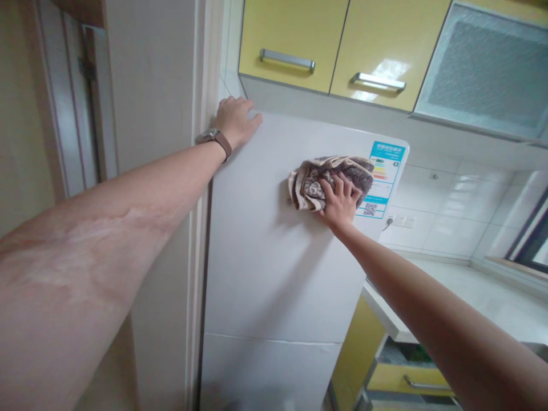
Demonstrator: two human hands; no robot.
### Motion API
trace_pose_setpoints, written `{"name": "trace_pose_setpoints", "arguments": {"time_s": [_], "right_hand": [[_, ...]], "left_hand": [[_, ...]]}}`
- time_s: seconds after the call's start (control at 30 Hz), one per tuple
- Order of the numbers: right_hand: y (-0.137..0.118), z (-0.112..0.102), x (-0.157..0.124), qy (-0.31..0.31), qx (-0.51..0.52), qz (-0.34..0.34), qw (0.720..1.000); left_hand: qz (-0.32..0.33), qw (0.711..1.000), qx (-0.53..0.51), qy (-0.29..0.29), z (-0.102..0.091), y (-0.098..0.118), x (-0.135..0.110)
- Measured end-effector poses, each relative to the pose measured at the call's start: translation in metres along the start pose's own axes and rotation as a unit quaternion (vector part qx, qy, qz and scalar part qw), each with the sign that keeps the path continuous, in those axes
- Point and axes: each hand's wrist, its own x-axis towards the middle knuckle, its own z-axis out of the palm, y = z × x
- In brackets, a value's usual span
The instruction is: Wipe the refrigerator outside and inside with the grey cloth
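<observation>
Brown cloth [329, 180] bunched in right hand [340, 202] — pressed against fridge door [265, 257].

Brown patterned cloth [330, 173], crumpled, pressed against white fridge door [265, 257]

Two hands, namely left hand [235, 119] and right hand [341, 204], one cloth [314, 176], one fridge [265, 257], one wristwatch [210, 137], one energy label [389, 171] and two yellow cabinet doors [295, 31] along the top are showing.

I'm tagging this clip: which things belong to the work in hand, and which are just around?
In use: crumpled brown-and-beige patterned cloth, gripped by right hand; white fridge door, left hand on its top corner.
Just around: yellow wall cabinets; blue energy label; white wall socket.
</observation>
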Motion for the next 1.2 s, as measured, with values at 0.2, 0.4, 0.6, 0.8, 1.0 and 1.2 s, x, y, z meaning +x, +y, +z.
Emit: {"name": "trace_pose_setpoints", "arguments": {"time_s": [0.2, 0.4, 0.6, 0.8, 1.0, 1.2], "right_hand": [[-0.003, 0.006, -0.019, -0.008, -0.001, -0.022, 1.000], [-0.007, 0.011, -0.043, -0.003, 0.006, -0.046, 0.999], [-0.010, 0.016, -0.068, -0.015, 0.006, -0.057, 0.998], [-0.014, 0.023, -0.091, -0.008, 0.014, -0.058, 0.998], [-0.019, 0.029, -0.126, -0.028, 0.030, -0.063, 0.997], [-0.022, 0.037, -0.177, -0.055, 0.044, -0.111, 0.991]], "left_hand": [[0.000, 1.000, 0.016, -0.007, -0.001, -0.001, 0.000], [0.005, 1.000, 0.011, 0.003, 0.000, -0.002, 0.000], [-0.002, 0.999, 0.031, 0.017, 0.003, -0.004, 0.001], [0.005, 0.999, 0.040, 0.013, 0.003, -0.004, 0.000], [-0.009, 0.995, 0.092, 0.025, 0.005, -0.002, 0.002], [-0.006, 0.993, 0.120, 0.019, 0.005, 0.001, 0.001]]}}
